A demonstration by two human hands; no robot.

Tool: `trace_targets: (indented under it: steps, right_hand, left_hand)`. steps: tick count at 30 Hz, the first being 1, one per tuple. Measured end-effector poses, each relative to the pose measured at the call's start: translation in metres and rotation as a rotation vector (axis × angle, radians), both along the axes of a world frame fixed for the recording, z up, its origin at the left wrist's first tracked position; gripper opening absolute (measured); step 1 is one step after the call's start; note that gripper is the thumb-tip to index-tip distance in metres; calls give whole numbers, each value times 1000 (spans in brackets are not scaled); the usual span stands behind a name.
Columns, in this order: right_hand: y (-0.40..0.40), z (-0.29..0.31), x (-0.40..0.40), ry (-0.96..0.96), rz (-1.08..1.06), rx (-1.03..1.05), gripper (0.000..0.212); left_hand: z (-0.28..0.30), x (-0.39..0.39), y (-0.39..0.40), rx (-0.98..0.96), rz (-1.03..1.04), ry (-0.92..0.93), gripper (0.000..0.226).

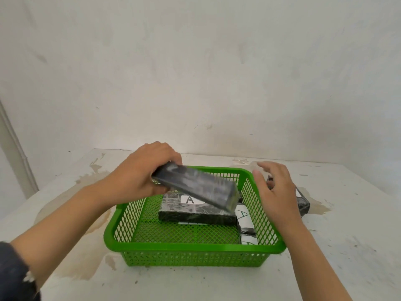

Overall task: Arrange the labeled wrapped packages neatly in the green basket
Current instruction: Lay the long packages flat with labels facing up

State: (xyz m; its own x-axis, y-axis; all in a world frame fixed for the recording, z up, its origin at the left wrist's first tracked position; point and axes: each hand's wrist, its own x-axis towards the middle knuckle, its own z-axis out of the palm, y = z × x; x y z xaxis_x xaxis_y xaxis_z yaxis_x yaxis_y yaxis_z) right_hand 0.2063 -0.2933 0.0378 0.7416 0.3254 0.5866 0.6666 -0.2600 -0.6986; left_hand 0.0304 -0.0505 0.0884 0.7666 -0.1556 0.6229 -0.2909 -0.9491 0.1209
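A green mesh basket [191, 249] stands on the white table. My left hand [138, 172] grips one end of a long black wrapped package [199, 187], held tilted above the basket's back half. Below it a flat black package with a white "A" label [193, 208] lies inside the basket. A narrower labelled package [245, 220] lies along the basket's right wall. My right hand [275, 190] hovers with spread fingers above the right rim and holds nothing. Another black package [302, 203] rests on the table outside, partly hidden behind that hand.
The white table [347, 246] has brown stains left of and in front of the basket. A pale wall rises right behind the table's far edge. A pipe [15, 146] runs down the wall at the far left.
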Motion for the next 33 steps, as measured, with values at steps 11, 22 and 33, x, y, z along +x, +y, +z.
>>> trace_targets:
  steps: [11, 22, 33]
  right_hand:
    - [15, 24, -43, 887, 833, -23, 51]
    - [7, 19, -3, 789, 713, 198, 34]
    - [15, 2, 11, 596, 625, -610, 25]
  left_hand:
    - [-16, 3, -2, 352, 126, -200, 54]
    - [-14, -12, 6, -588, 28, 233, 90]
    - [-51, -5, 16, -481, 119, 723, 72]
